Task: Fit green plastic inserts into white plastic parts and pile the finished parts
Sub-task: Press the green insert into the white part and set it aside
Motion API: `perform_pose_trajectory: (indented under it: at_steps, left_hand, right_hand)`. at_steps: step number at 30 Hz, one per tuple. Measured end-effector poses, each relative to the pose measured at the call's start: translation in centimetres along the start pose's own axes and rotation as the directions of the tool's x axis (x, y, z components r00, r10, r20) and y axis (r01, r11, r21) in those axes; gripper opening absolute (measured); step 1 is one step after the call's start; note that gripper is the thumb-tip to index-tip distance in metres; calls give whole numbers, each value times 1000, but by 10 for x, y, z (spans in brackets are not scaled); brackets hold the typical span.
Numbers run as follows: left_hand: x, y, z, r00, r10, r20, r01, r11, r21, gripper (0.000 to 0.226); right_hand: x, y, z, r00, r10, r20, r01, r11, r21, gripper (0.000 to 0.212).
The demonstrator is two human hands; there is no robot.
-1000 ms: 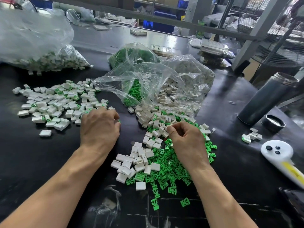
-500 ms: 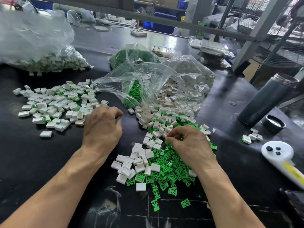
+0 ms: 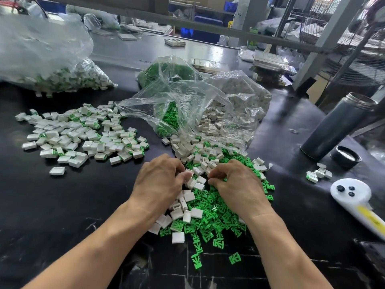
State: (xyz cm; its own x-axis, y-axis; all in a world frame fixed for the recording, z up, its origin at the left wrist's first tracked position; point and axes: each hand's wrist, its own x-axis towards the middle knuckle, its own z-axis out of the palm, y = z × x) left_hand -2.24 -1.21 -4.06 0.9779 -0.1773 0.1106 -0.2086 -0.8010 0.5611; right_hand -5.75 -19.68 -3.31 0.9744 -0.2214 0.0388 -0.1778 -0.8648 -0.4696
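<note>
A mixed heap of white parts (image 3: pixel 196 212) and green inserts (image 3: pixel 216 217) lies on the black table (image 3: pixel 62 205) in front of me. Both my hands sit on it, side by side and almost touching. My left hand (image 3: pixel 160 182) has its fingers curled over the heap's left side, and its thumb and fingertips grip a white part. My right hand (image 3: pixel 239 184) is curled over the green side, thumb and forefinger pinched on a small piece that is mostly hidden. The finished parts (image 3: pixel 83 134), white with green showing, are spread out to the left.
An open clear bag (image 3: pixel 229 113) spills white parts and green inserts behind the heap. A big bag of finished parts (image 3: pixel 62 78) lies far left. At the right stand a grey flask (image 3: pixel 335 128), its lid (image 3: pixel 345 156), a few parts (image 3: pixel 318 174) and a white handheld device (image 3: pixel 352 195).
My left hand has come away from the finished parts and moved right onto the mixed heap. My right hand has shifted slightly toward it, still curled in the heap.
</note>
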Motion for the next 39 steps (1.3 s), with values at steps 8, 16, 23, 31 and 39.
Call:
perform_pose_trajectory:
  at_steps: [8,16,23,31,39]
  left_hand:
    - [-2,-2,-2,1000,9,29,-11,999,46,20]
    - [-2,-1,-2,999,11,43,-12,999,35,17]
    - [-1,-2,0,998,-19,56,25,995,-94,19]
    - [-3,1,-2,999,40,8,-34,927,-374,18]
    - [-6,3,-1,994,108,-25,-108,892,-438,20]
  right_hand:
    - [1,2,3,1000,-1,-7,2,999,54,10]
    - [-3,0,1,995,-23,-94,46,966,254,10]
    - [-1,0,4,981,16,-194,72,894,441,4]
    - [-3,-2,12,989,21,-148,75,788,611,17]
    - [-5,-5,11,986,-11,-164,124,708,695,19]
